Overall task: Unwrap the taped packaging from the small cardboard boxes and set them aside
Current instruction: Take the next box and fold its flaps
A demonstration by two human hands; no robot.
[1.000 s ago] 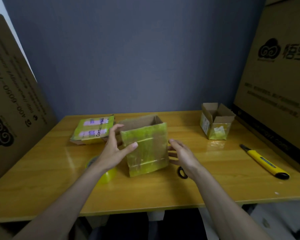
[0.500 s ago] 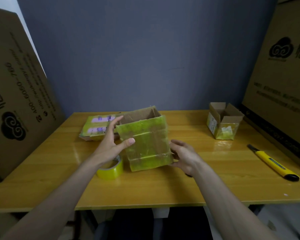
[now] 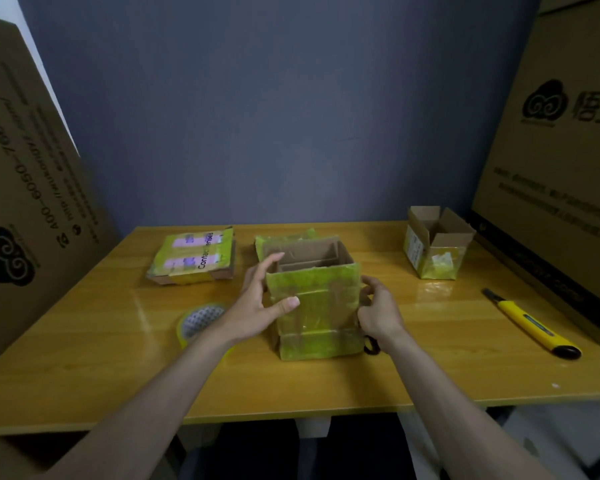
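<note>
A cardboard box wrapped in yellow-green tape stands upright with its top open at the middle of the wooden table. My left hand holds its left side, thumb across the front face and fingers round the far left corner. My right hand grips its right edge with curled fingers. A flattened taped box lies at the back left. A small opened cardboard box with tape on its front stands at the back right.
A roll of yellow tape lies under my left forearm. A yellow utility knife lies on the right. A dark scissor handle peeks out beside my right wrist. Large cardboard cartons flank both table ends.
The box has turned more upright, so its open top and inner flaps show. My right hand moved up its right edge and curled round it. The view shifted downward.
</note>
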